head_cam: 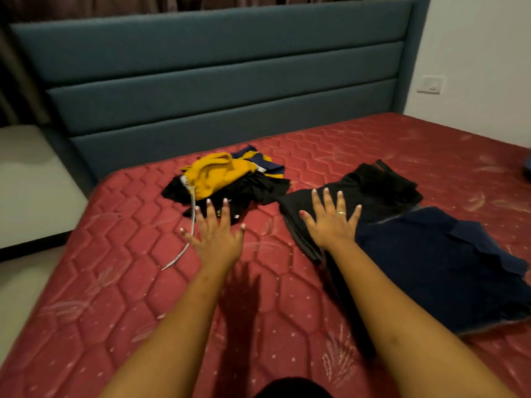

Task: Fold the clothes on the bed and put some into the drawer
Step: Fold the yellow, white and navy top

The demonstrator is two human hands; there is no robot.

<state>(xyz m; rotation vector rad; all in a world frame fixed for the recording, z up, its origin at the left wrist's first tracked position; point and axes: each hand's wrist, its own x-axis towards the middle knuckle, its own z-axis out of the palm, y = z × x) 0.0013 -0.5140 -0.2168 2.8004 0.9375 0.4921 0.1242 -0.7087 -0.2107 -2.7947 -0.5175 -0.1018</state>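
A loose pile of clothes, yellow, black and navy, lies on the red quilted mattress near the headboard. A white cord trails out of it toward me. My left hand hovers with fingers spread just in front of that pile, its shadow on the mattress below. To the right lies a folded black garment, and my right hand presses flat on its near left part. A folded navy garment lies beside it, nearer to me on the right.
A blue padded headboard stands behind the mattress. A pale bedside surface is at the left. A white wall with a socket is at the right. Bare mattress stretches in front of me between my arms.
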